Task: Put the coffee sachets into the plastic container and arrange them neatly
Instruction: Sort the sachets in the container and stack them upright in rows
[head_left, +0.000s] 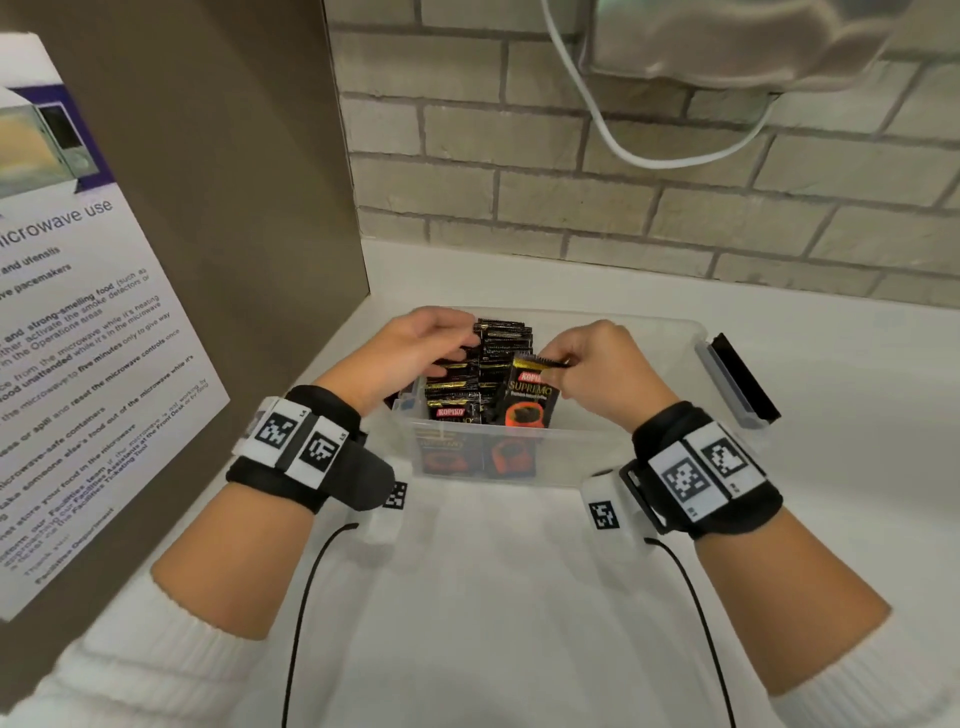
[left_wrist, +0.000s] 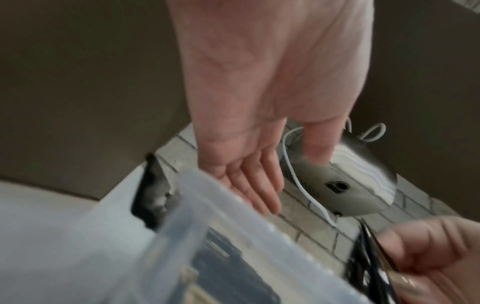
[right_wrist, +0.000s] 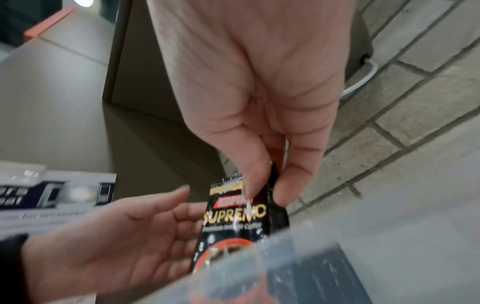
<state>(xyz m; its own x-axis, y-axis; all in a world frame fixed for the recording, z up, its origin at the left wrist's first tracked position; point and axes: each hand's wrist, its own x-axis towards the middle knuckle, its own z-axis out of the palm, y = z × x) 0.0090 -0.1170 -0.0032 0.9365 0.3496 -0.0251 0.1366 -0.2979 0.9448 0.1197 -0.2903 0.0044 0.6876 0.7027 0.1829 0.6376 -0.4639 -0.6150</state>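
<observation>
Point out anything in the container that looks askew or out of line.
One black Kopiko Supremo sachet leans at a tilt in the clear plastic container, out of line with the upright packed row of black sachets. The right hand pinches its top edge; the left hand rests on the row.

Container wall (head_left: 519, 457) blurs the lower sachets (head_left: 475, 457).

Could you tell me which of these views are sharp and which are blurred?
Head view: sharp, sachet print legible, brick lines bowed by the wide lens. Left wrist view: container rim smeared. Right wrist view: sachet lettering readable, near container wall blurred.
</observation>
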